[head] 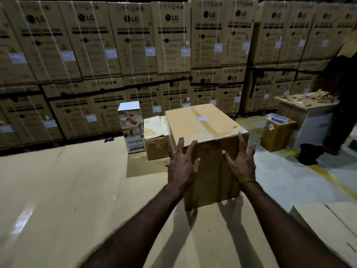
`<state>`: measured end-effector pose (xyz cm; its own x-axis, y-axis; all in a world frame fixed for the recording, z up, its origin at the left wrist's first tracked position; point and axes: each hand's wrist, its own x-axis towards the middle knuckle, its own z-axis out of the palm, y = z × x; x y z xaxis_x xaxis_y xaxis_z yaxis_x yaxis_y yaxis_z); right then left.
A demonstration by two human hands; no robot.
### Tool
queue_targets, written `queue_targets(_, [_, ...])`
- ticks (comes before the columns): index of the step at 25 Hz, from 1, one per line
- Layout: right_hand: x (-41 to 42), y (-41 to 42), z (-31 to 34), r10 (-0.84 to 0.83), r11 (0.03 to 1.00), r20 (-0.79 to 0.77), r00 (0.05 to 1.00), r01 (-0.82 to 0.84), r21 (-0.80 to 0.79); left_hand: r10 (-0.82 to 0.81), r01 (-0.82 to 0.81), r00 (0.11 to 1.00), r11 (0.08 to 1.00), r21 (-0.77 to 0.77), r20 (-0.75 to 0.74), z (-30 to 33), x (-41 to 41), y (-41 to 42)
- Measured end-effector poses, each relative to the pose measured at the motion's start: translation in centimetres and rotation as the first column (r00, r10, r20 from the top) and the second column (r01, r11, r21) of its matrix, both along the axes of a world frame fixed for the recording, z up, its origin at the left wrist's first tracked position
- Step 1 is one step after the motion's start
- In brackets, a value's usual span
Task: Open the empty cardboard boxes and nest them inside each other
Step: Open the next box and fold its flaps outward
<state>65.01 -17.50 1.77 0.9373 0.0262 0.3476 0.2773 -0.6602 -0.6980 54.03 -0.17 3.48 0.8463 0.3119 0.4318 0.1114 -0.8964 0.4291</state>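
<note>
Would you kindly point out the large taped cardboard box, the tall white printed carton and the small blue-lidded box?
Large taped cardboard box (pixel 201 122): head view, top face.
Tall white printed carton (pixel 132 126): head view, front panel.
Small blue-lidded box (pixel 278 118): head view, lid.

Smaller box tight against big box.

**Count of what is showing on the warehouse floor**

Two hands are reaching in — the left hand and the right hand. Three closed boxes are standing close together on the cardboard sheet: one large brown box, one smaller brown box and one tall printed box. One more small brown box is sitting apart at the right, carrying one clear plastic tray. One dark round object is lying on the floor. Stacked washing-machine cartons are filling the back wall in two tiers — too many and too blurred to count exactly.
</note>
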Motion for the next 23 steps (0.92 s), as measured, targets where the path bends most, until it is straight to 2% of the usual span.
queue_targets(5, [-0.8, 0.0, 0.2, 0.063, 0.996, 0.019, 0.998, -0.064, 0.066, 0.028, -0.023, 0.995, 0.998, -0.057, 0.092, -0.3, -0.4, 0.1])
queue_targets(9, [-5.5, 1.3, -0.2, 0.022, 0.995, 0.042, 0.999, -0.026, 0.094, 0.065, -0.052, 0.986, 0.995, -0.090, 0.152, -0.5, -4.0, 0.9])
queue_targets(15, [-16.4, 4.1, -1.3, -0.039, 0.988, 0.111, 0.993, 0.022, 0.153, 0.189, -0.137, 0.946, 0.970, -0.202, 0.264, -1.1, -13.9, 1.5])
queue_targets(23, [-32.2, 7.9, 0.2, 0.008, 0.984, 0.127, 0.992, -0.030, 0.173, 0.276, -0.209, 0.922, 0.945, -0.253, 0.272, 0.5, -30.5, 4.4])
